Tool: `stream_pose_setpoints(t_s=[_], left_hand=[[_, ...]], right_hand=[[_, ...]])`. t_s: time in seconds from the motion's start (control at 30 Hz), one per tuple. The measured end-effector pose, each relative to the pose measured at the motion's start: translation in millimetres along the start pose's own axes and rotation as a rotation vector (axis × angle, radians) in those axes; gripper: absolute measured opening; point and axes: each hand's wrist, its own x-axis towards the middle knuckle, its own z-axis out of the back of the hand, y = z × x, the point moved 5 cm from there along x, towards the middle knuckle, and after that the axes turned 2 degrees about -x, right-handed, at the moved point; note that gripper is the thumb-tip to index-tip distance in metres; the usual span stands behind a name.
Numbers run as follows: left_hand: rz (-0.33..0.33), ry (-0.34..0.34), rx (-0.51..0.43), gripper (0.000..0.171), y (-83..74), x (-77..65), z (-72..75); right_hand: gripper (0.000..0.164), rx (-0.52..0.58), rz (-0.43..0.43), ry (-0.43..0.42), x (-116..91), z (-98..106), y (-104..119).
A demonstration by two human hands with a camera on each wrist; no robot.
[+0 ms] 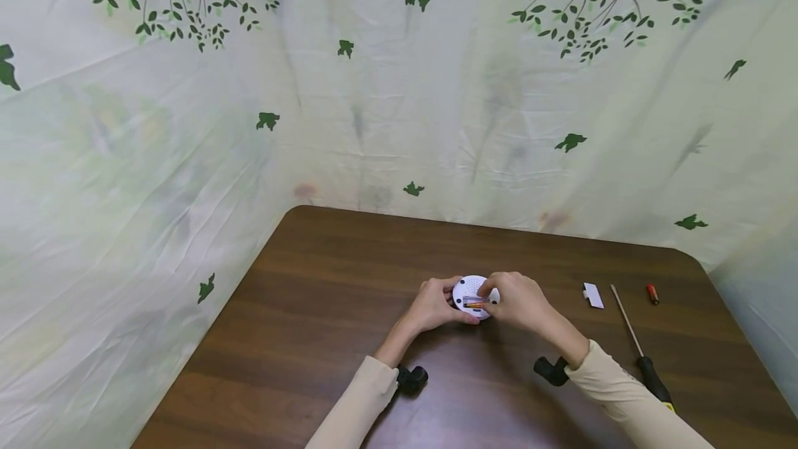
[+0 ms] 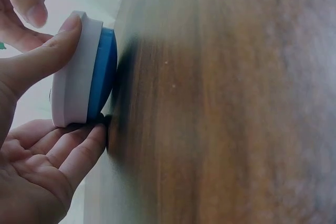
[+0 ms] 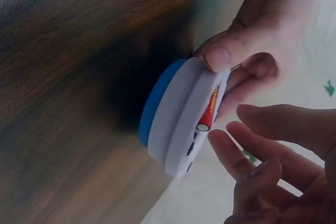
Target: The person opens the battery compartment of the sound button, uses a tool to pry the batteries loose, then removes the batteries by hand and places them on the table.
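A round white device (image 1: 466, 285) with a blue underside (image 2: 106, 69) lies back-up on the table, showing small holes and an uncovered battery slot. My left hand (image 1: 434, 305) grips its rim, thumb on the near side and fingers round the far side. A red and orange battery (image 3: 208, 113) sits in the slot, with its near end tilted outward in the right wrist view. My right hand (image 1: 516, 298) hovers over the slot. Its thumb and fingertips (image 3: 248, 109) are spread near the battery's end, apart from it.
To the right on the brown table (image 1: 349, 262) lie a white battery cover (image 1: 593, 295), a long screwdriver (image 1: 651, 376) with a black handle, and a loose red battery (image 1: 652, 294). A leaf-patterned curtain (image 1: 374, 123) hangs behind the table.
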Motion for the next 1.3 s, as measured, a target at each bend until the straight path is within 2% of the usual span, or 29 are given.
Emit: stream_pose_setpoints(t_s=[0.23,0.57,0.83,1.03,1.3], left_hand=[[0.010,0.001,0.002,0.065,-1.5,0.3,-1.3],[0.008,0.005,0.037,0.067,-4.2,2.5,-1.4],[0.009,-0.008,-0.008,0.064,-5.4,3.8,-1.0],[0.015,0.000,0.016,0.065,-4.8,2.9,-1.7],[0.027,-0.001,-0.003,0.069,-0.4,2.8,-2.5]], right_hand=[[0.008,-0.018,-0.011,0.029,0,-9,0],[0.010,-0.093,0.081,-0.052,0,-13,4],[0.009,-0.107,0.101,-0.014,3,-13,1],[0.007,-0.090,0.074,0.014,3,-13,-3],[0.004,-0.058,0.018,0.002,1,1,-19]])
